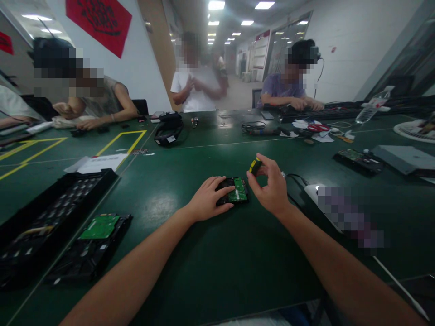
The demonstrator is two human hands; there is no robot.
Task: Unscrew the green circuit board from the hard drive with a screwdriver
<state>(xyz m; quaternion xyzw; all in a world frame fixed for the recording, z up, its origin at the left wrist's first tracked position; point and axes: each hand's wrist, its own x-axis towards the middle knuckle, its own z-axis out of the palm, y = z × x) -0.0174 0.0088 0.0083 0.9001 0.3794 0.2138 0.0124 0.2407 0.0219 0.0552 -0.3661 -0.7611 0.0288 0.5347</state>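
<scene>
A hard drive with a green circuit board lies on the green table in front of me. My left hand rests across its left part, fingers spread and pressing down on it, so that side is partly covered. Just above and right of the drive, my right hand is raised, pinching a short black-and-yellow screwdriver between thumb and fingers. Its handle shows; I cannot make out a shaft. The screwdriver is apart from the drive.
At left stand a long black tray and a larger black unit with a green board. Another drive and a grey box are at right. A white-edged object with cables lies beside my right forearm. Several people are across the table.
</scene>
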